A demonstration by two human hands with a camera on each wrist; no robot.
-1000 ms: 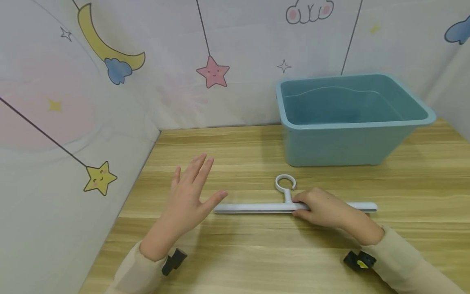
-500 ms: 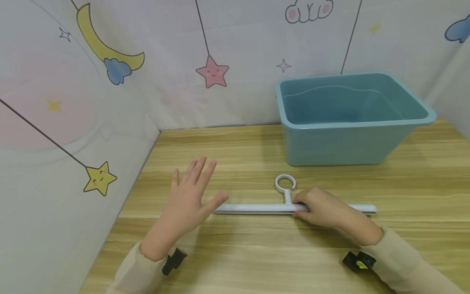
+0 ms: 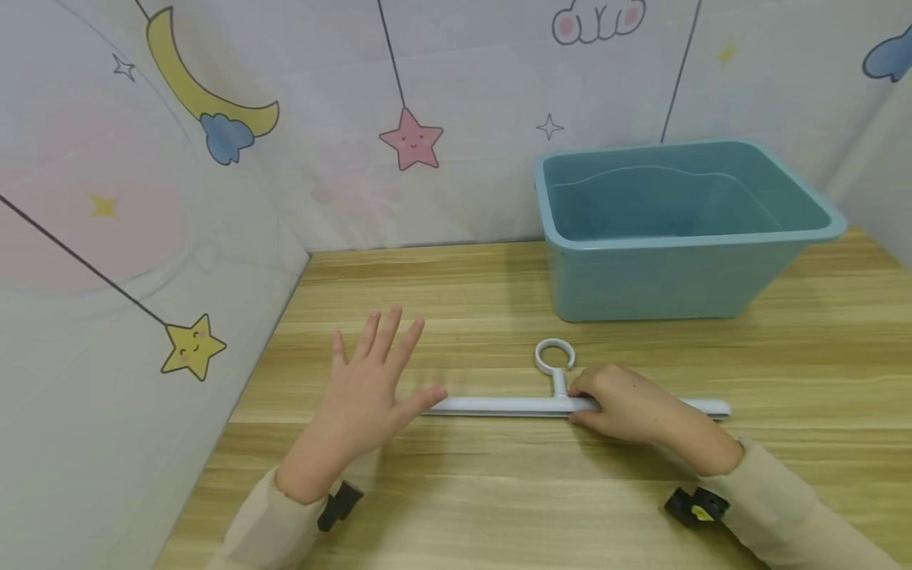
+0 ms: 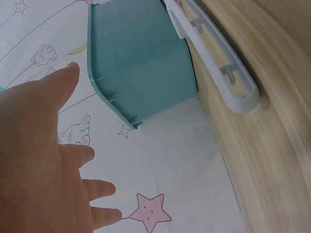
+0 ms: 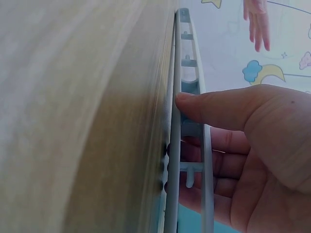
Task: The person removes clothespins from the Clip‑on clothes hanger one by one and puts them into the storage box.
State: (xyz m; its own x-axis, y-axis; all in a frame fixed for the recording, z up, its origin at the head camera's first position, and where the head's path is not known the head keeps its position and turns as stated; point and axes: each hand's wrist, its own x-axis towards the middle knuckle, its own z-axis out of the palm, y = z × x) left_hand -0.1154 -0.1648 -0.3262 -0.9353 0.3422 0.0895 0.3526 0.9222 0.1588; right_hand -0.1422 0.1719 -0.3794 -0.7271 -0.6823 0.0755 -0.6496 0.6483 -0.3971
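A white plastic hanger [image 3: 499,407] lies lengthwise on the wooden table, its ring-shaped hook [image 3: 560,381] pointing away from me. My right hand [image 3: 634,408] grips the bar just right of the hook. In the right wrist view, the thumb lies over one rail of the hanger [image 5: 208,194] and the fingers curl behind it; small inner prongs show between the rails. My left hand [image 3: 363,404] is held over the table with its fingers spread, holding nothing. Its thumb overlaps the hanger's left end in the head view, but the left wrist view shows that end [image 4: 245,104] apart from it.
A blue-green plastic bin [image 3: 663,277] stands behind the hanger toward the back right. Printed cloth [image 3: 484,198] with stars and clouds covers the back and left walls. The wooden tabletop [image 3: 484,491] extends around both hands.
My left hand has shifted slightly right and its fingers have spread wider. The right hand keeps its grip, and the hanger stays almost where it was.
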